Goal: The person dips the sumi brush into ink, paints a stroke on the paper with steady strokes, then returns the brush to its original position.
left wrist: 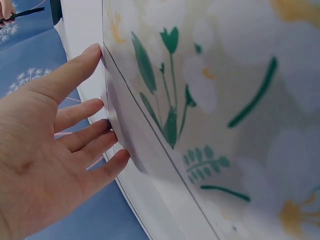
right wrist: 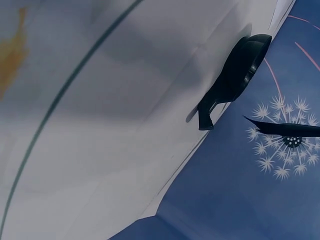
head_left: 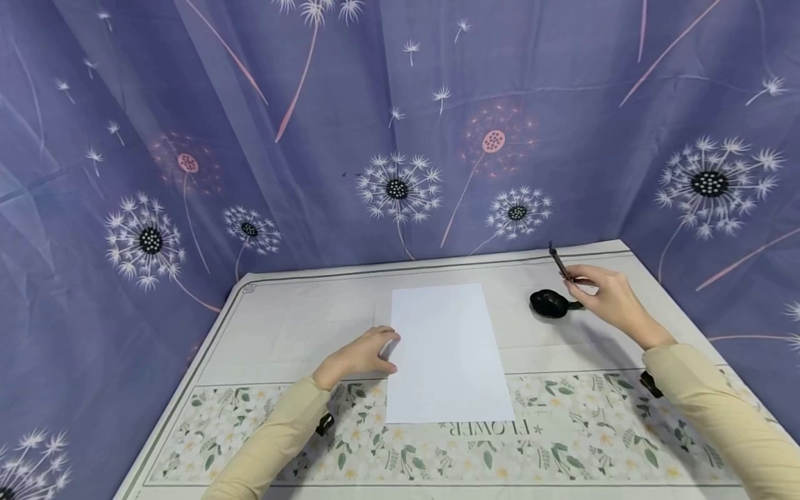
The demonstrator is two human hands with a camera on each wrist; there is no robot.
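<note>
My left hand (head_left: 359, 355) lies at the left edge of a blank white sheet of paper (head_left: 446, 354). In the left wrist view, the fingertips (left wrist: 95, 50) meet the paper's edge and the fingers are loosely spread. My right hand (head_left: 609, 298) pinches a slim dark brush (head_left: 558, 262), raised over the right side of the table. The right wrist view has the brush's dark pointed tip (right wrist: 265, 126), but the hand itself is outside that view. Just left of the right hand is a small black dish with a handle (head_left: 548, 303); the handle's end runs close to the fingers.
A white tablecloth (head_left: 300, 312) with a printed flower band covers the table. Blue dandelion-print curtains (head_left: 337, 125) stand behind and at both sides. Small black pieces (head_left: 325, 423) show by each forearm, partly covered by the sleeves.
</note>
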